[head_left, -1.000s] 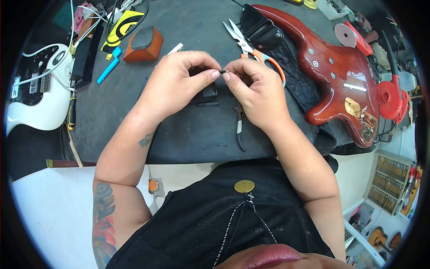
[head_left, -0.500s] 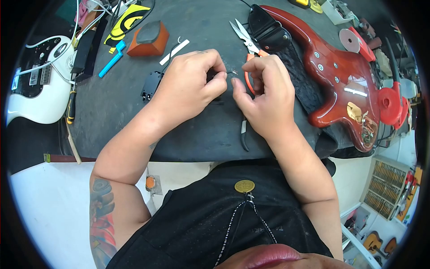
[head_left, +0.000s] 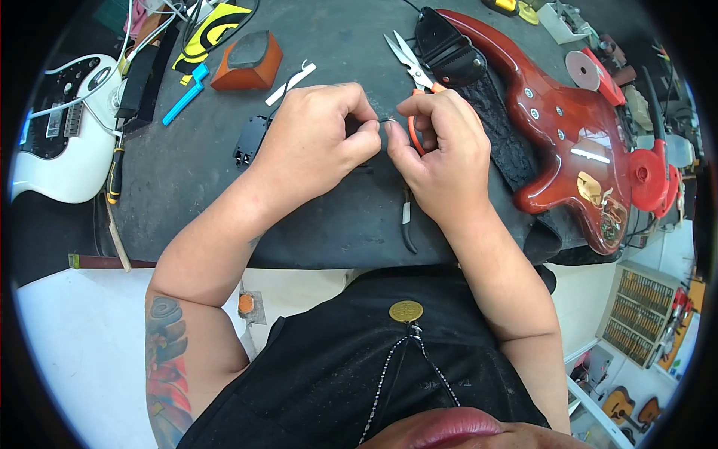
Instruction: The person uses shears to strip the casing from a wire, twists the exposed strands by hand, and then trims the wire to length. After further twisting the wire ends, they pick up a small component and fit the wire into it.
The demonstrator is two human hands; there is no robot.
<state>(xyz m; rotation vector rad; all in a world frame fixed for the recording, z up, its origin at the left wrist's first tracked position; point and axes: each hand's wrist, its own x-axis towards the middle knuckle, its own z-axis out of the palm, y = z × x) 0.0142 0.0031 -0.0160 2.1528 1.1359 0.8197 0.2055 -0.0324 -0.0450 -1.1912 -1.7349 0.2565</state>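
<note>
A thin dark cable (head_left: 385, 120) spans the small gap between my hands. My left hand (head_left: 329, 127) pinches it between thumb and forefinger. The fingertips of my right hand (head_left: 441, 146) are close to the cable's frayed end, thumb and forefinger slightly apart; whether they touch it is hard to tell. Beyond my right hand lie open scissors (head_left: 407, 58) with orange handles, partly hidden by the fingers. Below it, a dark-handled tool (head_left: 407, 224) rests on the mat. A black box-like part (head_left: 250, 141) sits beside my left wrist.
A red guitar body (head_left: 561, 142) lies at the right, by a black pouch (head_left: 449, 56). At the left are a white guitar (head_left: 67, 165), a screwdriver (head_left: 115, 176), a blue winder (head_left: 185, 97) and an orange-brown block (head_left: 250, 63). The dark table's edge (head_left: 329, 263) runs near my body.
My right thumb and forefinger have shifted slightly left, nearer the cable's end. My left hand keeps its pinch. The whole view has shifted a little.
</note>
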